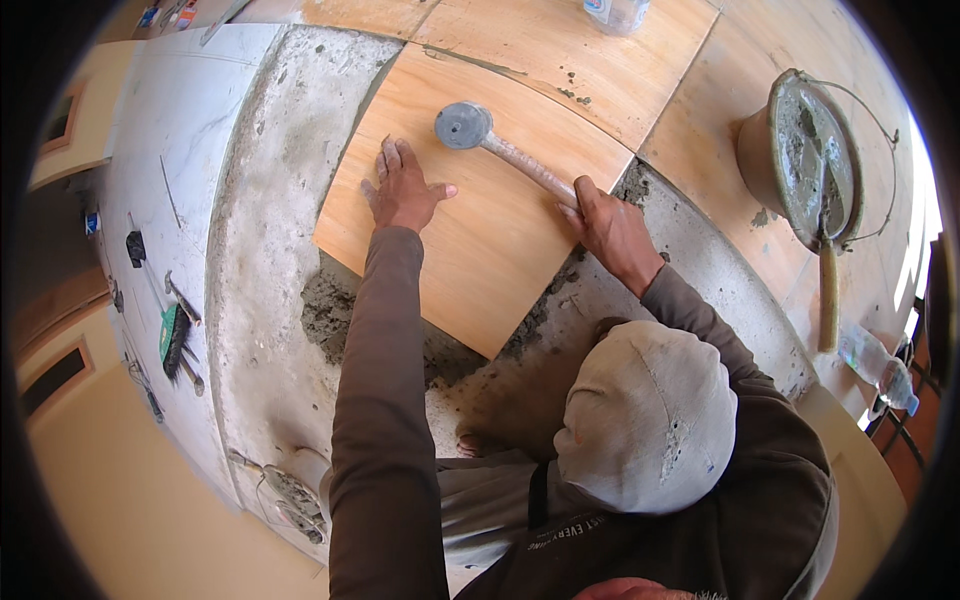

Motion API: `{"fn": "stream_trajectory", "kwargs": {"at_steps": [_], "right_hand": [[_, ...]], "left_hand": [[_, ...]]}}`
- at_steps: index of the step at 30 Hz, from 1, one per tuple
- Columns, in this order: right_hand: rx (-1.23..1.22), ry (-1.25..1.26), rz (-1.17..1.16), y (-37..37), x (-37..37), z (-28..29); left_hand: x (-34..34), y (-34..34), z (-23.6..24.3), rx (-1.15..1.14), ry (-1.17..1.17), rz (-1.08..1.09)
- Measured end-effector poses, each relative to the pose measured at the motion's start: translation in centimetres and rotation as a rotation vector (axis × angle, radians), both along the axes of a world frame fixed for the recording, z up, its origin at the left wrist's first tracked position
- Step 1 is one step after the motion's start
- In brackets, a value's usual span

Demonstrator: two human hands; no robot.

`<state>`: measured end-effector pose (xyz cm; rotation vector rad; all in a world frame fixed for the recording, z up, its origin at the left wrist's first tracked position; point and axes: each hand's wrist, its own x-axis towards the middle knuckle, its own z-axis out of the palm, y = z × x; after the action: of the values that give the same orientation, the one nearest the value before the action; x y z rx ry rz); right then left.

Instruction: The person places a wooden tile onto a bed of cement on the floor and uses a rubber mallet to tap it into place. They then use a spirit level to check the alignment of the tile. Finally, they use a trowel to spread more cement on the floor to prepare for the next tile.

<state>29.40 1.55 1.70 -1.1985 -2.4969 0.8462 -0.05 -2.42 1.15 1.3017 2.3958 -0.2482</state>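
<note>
A square, wood-look tile lies over wet grey mortar, which shows along its near edges. My left hand rests flat on the tile's left part, fingers and thumb spread, holding nothing. The fingers of my right hand are wrapped round the handle of a rubber mallet by the tile's right edge. The mallet's grey head is over the far part of the tile, to the right of my left hand; whether it touches the surface I cannot tell. My grey-trousered knee is bent close to the near side.
Laid wood-look tiles border the far side. At right stands a bucket of grey mix with a wooden-handled trowel in it. Plastic bottles stand far and right. A brush and a hammer lie left on white flooring.
</note>
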Motion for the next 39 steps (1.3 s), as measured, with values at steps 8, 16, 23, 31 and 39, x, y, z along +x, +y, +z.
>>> {"fn": "stream_trajectory", "kwargs": {"at_steps": [8, 16, 23, 31, 39], "right_hand": [[-0.015, 0.141, 0.049, -2.8, 4.6, 3.6], [-0.259, 0.001, -0.062, -4.7, 10.1, 1.0], [-0.246, 0.102, -0.076, -6.5, 10.9, -0.6], [-0.332, 0.079, -0.055, -6.4, 10.3, 1.1], [-0.455, 0.08, -0.116, -5.5, 7.1, 3.1]], "left_hand": [[4.4, -3.8, 0.5, 0.06, 0.037, -0.09], [10.5, -6.7, 1.2, -0.035, 0.002, -0.187], [10.1, -7.1, 0.2, 0.028, 0.024, -0.228], [10.1, -7.0, 0.0, 0.019, -0.004, -0.178], [5.4, -10.1, -0.6, 0.271, -0.009, -0.234]]}}
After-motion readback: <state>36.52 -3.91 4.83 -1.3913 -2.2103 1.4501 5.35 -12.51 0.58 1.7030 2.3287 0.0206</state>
